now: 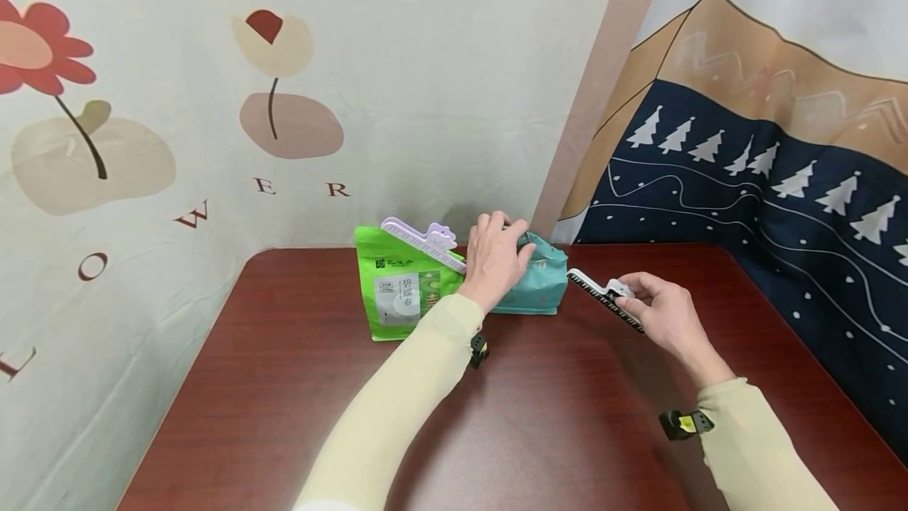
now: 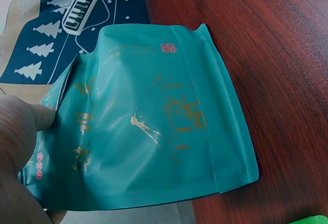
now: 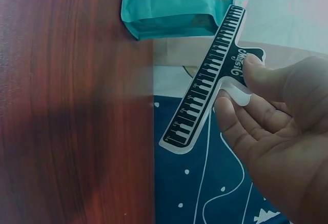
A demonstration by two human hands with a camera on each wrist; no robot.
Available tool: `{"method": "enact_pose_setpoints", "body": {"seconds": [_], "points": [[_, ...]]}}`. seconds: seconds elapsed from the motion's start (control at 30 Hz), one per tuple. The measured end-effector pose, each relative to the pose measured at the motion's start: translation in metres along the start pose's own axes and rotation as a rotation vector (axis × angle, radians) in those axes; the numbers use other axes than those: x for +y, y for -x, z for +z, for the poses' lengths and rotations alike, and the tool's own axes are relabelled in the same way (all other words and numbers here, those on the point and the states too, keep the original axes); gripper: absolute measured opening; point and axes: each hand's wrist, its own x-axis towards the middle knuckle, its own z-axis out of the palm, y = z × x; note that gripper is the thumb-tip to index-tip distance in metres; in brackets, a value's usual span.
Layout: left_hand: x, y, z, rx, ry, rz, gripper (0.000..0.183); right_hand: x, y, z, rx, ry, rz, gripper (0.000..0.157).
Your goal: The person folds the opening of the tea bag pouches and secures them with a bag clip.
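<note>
My left hand [image 1: 489, 260] is at the top of a teal pouch [image 1: 534, 289] standing on the table. The left wrist view shows the thumb [image 2: 23, 126] pinching the pouch's upper edge, its front panel [image 2: 148, 106] creased with worn gold print. Between thumb and fingers, my right hand [image 1: 665, 315] holds a long bag clip [image 1: 601, 298] by its handle. Piano keys and the word "Music" decorate that clip, and its far end points towards the pouch. In the right wrist view the clip [image 3: 207, 75] overlaps the pouch's corner.
A bright green tea pouch [image 1: 374, 278] stands left of the teal one, with a lilac clip [image 1: 424, 244] slanting across its top. My left forearm passes in front of it. Behind the reddish-brown table [image 1: 269, 353] hang a flower-print cloth and a navy tree-print cloth [image 1: 709, 180].
</note>
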Motion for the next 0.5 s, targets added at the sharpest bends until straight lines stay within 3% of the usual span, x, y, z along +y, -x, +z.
{"method": "enact_pose_setpoints", "body": {"seconds": [0.5], "points": [[0.000, -0.001, 0.000, -0.010, 0.002, -0.006, 0.031, -0.006, -0.015, -0.002, 0.004, 0.025, 0.026, 0.025]]}}
